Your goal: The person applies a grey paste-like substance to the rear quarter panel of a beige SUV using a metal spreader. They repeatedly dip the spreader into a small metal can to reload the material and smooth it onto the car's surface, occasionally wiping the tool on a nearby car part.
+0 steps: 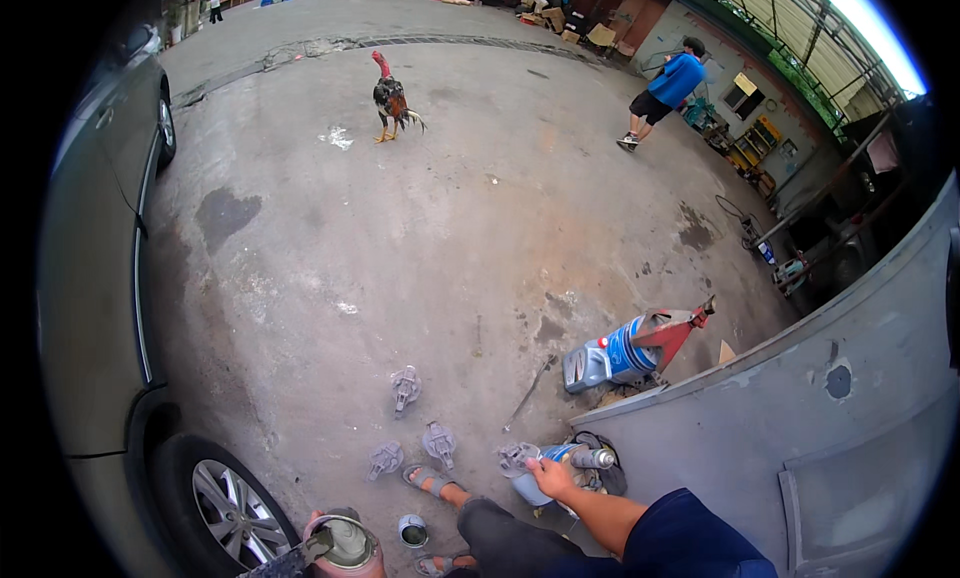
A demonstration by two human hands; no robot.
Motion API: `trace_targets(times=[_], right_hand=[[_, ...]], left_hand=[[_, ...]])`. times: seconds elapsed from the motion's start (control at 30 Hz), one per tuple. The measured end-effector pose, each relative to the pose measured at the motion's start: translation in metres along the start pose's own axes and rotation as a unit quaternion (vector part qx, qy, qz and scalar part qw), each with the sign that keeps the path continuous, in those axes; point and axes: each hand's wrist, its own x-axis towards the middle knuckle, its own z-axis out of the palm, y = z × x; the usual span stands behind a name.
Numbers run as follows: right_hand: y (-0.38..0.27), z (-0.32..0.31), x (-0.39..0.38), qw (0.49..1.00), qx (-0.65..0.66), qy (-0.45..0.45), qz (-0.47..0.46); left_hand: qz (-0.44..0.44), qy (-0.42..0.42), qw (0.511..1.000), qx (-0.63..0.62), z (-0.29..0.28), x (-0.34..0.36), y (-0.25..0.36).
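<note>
At the lower edge my left hand point(374, 564) is wrapped round an open can point(348, 540) of thick grey-green paste. A dark flat strip point(284, 563) lies against its rim; its kind cannot be made out. My right hand point(548, 478) reaches forward and pinches the edge of a grey round metal part point(517, 459) with a raised middle. Several like parts lie on the concrete ahead of my feet, among them one metal part point(404, 389) farther off. Between my feet stands a small open tin point(412, 530) with dark contents.
A car point(105, 278) stands along the left, its wheel point(235, 503) close to my left hand. A grey panel point(860, 428) fills the right. Near it are a jug point(610, 358), a red funnel point(675, 330) and a spray can point(592, 459). Farther off are a rooster point(390, 100) and a person point(670, 86).
</note>
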Motion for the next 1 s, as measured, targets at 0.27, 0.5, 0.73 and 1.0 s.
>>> trace_targets(times=[0.27, 0.5, 0.73, 1.0], right_hand=[[0.000, -0.033, -0.057, 0.995, -0.060, 0.054, -0.057], [-0.046, -0.073, -0.067, 0.958, -0.109, -0.249, 0.094], [-0.048, -0.056, -0.034, 0.962, -0.077, -0.214, 0.152], [-0.082, -0.078, -0.029, 0.959, -0.152, -0.237, 0.029]], left_hand=[[-0.010, -0.006, 1.000, -0.004, -0.060, -0.051, 0.062], [-0.015, 0.035, 0.998, 0.050, -0.089, -0.075, 0.132], [-0.038, 0.068, 0.996, 0.040, -0.103, -0.101, 0.144], [-0.032, 0.134, 0.989, 0.053, -0.107, -0.116, 0.143]])
